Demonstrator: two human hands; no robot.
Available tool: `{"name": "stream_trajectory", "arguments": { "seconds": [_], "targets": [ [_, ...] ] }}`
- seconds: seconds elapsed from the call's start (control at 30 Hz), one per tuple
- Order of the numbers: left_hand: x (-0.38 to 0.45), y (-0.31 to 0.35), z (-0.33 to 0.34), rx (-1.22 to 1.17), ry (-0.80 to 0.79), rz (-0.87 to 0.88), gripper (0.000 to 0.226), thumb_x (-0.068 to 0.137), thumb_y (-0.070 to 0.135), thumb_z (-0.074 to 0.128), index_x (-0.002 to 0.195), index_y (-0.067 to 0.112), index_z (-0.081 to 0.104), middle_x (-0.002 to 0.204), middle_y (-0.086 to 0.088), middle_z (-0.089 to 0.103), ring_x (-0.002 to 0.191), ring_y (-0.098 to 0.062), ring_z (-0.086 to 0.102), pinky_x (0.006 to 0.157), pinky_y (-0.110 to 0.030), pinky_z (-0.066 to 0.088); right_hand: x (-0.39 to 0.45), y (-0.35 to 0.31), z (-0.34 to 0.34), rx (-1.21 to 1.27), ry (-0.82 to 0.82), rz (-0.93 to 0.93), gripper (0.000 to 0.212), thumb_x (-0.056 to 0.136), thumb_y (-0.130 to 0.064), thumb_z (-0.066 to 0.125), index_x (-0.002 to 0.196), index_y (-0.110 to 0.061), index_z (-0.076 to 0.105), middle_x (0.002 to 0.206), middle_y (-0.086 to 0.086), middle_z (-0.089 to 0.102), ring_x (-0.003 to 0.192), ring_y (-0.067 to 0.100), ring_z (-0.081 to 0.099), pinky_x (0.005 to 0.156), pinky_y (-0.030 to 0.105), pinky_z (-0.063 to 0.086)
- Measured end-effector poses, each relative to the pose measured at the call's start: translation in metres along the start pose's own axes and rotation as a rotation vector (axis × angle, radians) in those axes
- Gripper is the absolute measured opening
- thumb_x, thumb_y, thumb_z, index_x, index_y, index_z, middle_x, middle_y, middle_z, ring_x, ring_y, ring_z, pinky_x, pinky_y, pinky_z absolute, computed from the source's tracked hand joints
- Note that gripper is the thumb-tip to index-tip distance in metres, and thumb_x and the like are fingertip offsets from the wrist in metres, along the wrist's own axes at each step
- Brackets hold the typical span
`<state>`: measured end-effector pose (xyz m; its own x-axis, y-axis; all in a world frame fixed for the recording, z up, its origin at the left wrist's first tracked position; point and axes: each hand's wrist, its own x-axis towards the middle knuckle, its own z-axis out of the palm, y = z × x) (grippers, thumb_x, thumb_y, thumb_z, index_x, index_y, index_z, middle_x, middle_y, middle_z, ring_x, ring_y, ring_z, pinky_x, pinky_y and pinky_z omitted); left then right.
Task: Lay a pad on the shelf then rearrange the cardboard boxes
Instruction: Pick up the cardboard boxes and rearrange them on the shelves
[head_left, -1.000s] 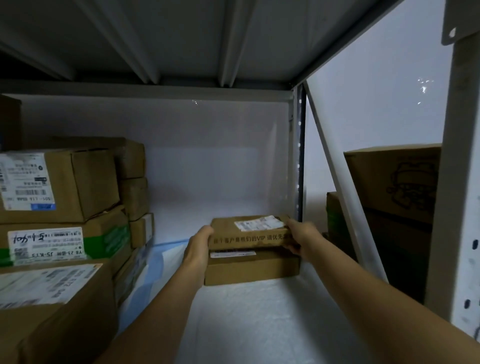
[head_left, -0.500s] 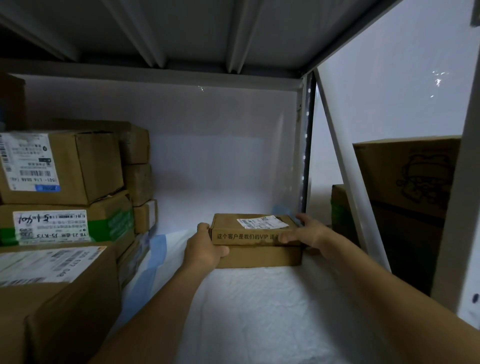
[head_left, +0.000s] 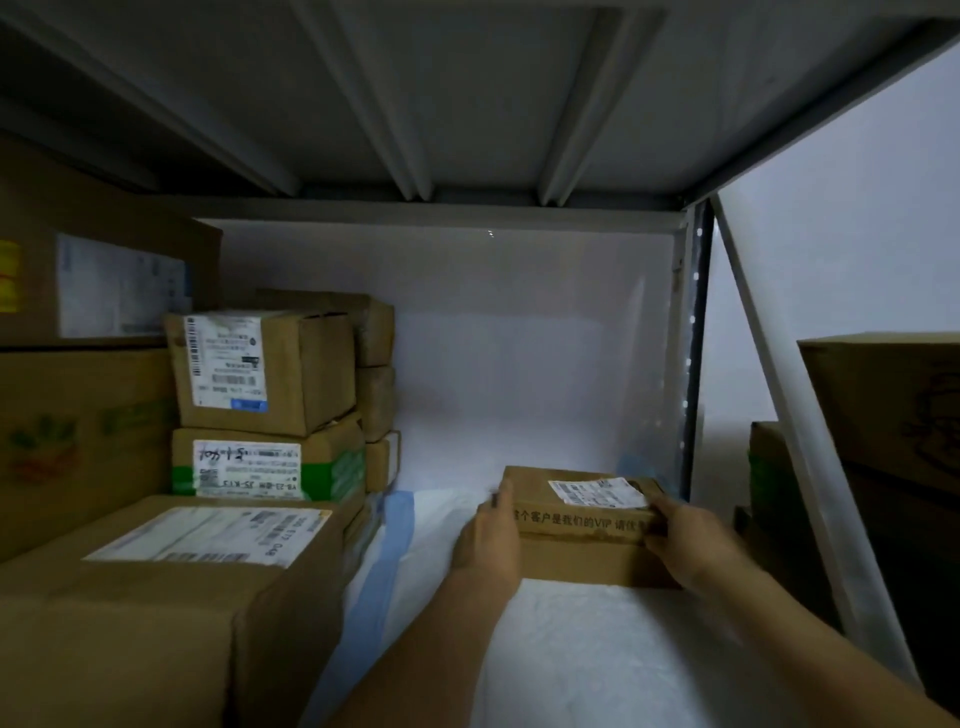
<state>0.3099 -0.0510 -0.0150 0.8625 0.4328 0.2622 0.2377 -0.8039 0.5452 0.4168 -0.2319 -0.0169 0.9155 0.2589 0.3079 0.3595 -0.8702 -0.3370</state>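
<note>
A dim view into a metal shelf bay, seen from the head of a person reaching forward with both bare arms. A white pad (head_left: 597, 649) with a blue edge covers the shelf floor. Toward the back right corner of the pad sit two flat cardboard boxes, one on the other: the top box (head_left: 582, 501) carries a white shipping label on its lid and a line of printed Chinese text along its front, and the bottom box (head_left: 587, 564) rests directly on the pad.

The left hand (head_left: 491, 543) is at the left end of the top box, thumb up against its corner; its fingers seem to curl round that end, though they are hidden behind the hand. The right hand (head_left: 685, 540) grips the right front corner of the top box, fingers bent over the edge beside the label.

Left of the pad stands a stack of labelled cardboard boxes (head_left: 265, 405), with a large box (head_left: 171, 587) nearest the camera. Right of the pad, beyond a white diagonal brace (head_left: 789, 415), more cartons (head_left: 893, 415) sit in the neighbouring bay.
</note>
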Motion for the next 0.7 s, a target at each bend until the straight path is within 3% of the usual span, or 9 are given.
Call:
{"name": "stream_trajectory", "arguments": {
  "seconds": [0.07, 0.13, 0.23, 0.33, 0.43, 0.53, 0.63, 0.7],
  "targets": [
    [-0.006, 0.005, -0.002, -0.029, -0.019, -0.013, 0.079, 0.094, 0.007, 0.051, 0.152, 0.030, 0.003, 0.136, -0.014, 0.043, 0.120, -0.027, 0.050, 0.103, -0.039, 0.044, -0.004, -0.006, -0.006, -0.022, -0.037, 0.019, 0.043, 0.094, -0.030, 0.046, 0.137, -0.034, 0.039, 0.114, 0.001, 0.052, 0.098, 0.017, 0.057, 0.089, 0.034, 0.052],
    [-0.013, 0.014, -0.010, -0.062, -0.013, -0.027, 0.085, 0.092, 0.001, 0.051, 0.152, 0.030, -0.001, 0.141, -0.013, 0.035, 0.122, -0.026, 0.048, 0.103, -0.039, 0.044, -0.011, -0.018, -0.019, -0.081, 0.041, 0.076, 0.046, 0.092, -0.034, 0.049, 0.137, -0.032, 0.039, 0.122, 0.009, 0.044, 0.108, 0.025, 0.053, 0.091, 0.036, 0.051],
    [-0.034, 0.033, -0.046, -0.129, 0.111, 0.064, 0.066, 0.094, -0.001, 0.046, 0.150, 0.018, 0.015, 0.145, -0.011, 0.032, 0.125, -0.026, 0.045, 0.102, -0.033, 0.041, -0.018, -0.055, -0.040, 0.046, 0.286, 0.093, 0.052, 0.087, -0.034, 0.061, 0.133, -0.019, 0.044, 0.128, 0.013, 0.041, 0.113, 0.030, 0.049, 0.091, 0.042, 0.050],
    [-0.059, 0.039, -0.098, -0.206, 0.348, 0.201, 0.048, 0.097, 0.005, 0.045, 0.142, 0.014, 0.033, 0.142, -0.006, 0.037, 0.127, -0.021, 0.042, 0.097, -0.024, 0.036, -0.022, -0.111, -0.054, 0.390, 0.344, -0.038, 0.052, 0.087, -0.033, 0.061, 0.134, -0.015, 0.046, 0.134, 0.014, 0.043, 0.117, 0.031, 0.048, 0.096, 0.043, 0.046],
    [-0.080, 0.024, -0.154, -0.283, 0.630, 0.245, 0.038, 0.096, 0.006, 0.044, 0.133, 0.015, 0.044, 0.136, -0.004, 0.042, 0.126, -0.017, 0.041, 0.098, -0.024, 0.035, -0.033, -0.169, -0.060, 0.750, 0.203, -0.224, 0.058, 0.086, -0.038, 0.063, 0.136, -0.014, 0.045, 0.134, 0.014, 0.047, 0.117, 0.028, 0.051, 0.096, 0.038, 0.044],
    [-0.077, -0.019, -0.204, -0.409, 0.824, 0.061, 0.037, 0.094, 0.005, 0.046, 0.131, 0.014, 0.046, 0.134, -0.002, 0.044, 0.126, -0.017, 0.042, 0.104, -0.029, 0.039, -0.051, -0.219, -0.061, 0.964, -0.024, -0.337, 0.075, 0.084, -0.040, 0.066, 0.145, -0.014, 0.031, 0.146, 0.010, 0.039, 0.131, 0.026, 0.041, 0.101, 0.036, 0.038],
    [-0.056, -0.074, -0.234, -0.534, 0.842, -0.181, 0.035, 0.092, 0.007, 0.046, 0.127, 0.011, 0.051, 0.128, -0.009, 0.054, 0.120, -0.028, 0.053, 0.100, -0.045, 0.047, -0.061, -0.260, -0.059, 1.040, -0.168, -0.362, 0.092, 0.079, -0.038, 0.071, 0.151, -0.015, 0.018, 0.153, 0.011, 0.028, 0.138, 0.026, 0.033, 0.105, 0.035, 0.035],
    [-0.046, -0.095, -0.241, -0.532, 0.780, -0.301, 0.030, 0.091, 0.008, 0.046, 0.120, 0.007, 0.054, 0.125, -0.012, 0.057, 0.114, -0.031, 0.055, 0.096, -0.048, 0.049, -0.063, -0.281, -0.059, 1.042, -0.218, -0.357, 0.096, 0.078, -0.036, 0.073, 0.151, -0.012, 0.016, 0.154, 0.011, 0.028, 0.137, 0.025, 0.035, 0.102, 0.032, 0.036]
  ]
}}
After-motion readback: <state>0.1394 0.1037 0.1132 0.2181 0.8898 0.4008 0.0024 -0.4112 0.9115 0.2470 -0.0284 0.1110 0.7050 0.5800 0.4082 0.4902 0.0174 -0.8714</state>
